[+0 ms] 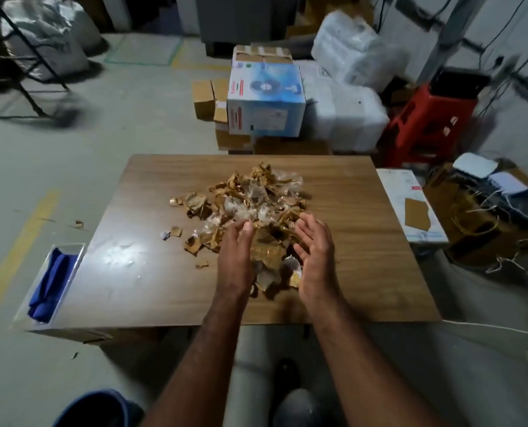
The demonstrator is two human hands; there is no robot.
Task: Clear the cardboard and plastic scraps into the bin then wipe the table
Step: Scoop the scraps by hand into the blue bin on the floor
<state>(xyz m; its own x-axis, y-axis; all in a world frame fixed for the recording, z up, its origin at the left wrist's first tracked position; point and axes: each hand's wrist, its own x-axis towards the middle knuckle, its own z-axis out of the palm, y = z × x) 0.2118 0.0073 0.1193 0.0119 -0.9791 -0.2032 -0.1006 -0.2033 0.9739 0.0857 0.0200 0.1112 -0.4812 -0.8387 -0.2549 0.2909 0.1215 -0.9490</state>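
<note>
- A heap of torn brown cardboard scraps [265,248] mixed with crumpled clear plastic scraps [256,195] lies on the rectangular wood-grain desk [364,235], spread from its middle toward the near edge.
- The left hand [236,257] sits at the left flank of the heap's near part, palm turned inward, its fingers [245,226] straight and touching the scraps without curling round any.
- The right hand [316,257] faces it from the right flank, palm inward, fingers loosely extended against the scraps; nothing is gripped.
- Cardboard pieces lie between the two palms.
- A few stray cardboard bits [176,231] rest apart to the left of the heap, near a shiny patch on the desk.
- A folded blue cloth [48,288] lies in a clear rectangular tray [68,251] just beside the desk's left edge.
- A dark blue round rim [93,408], possibly the bin, shows at the bottom left on the floor, well apart from the heap.
- Beyond the desk stand a blue-and-white printed carton [265,100], small brown boxes [207,100] and a red plastic stool [426,124].
- One cardboard fragment [79,224] lies on the grey floor left of the desk.
</note>
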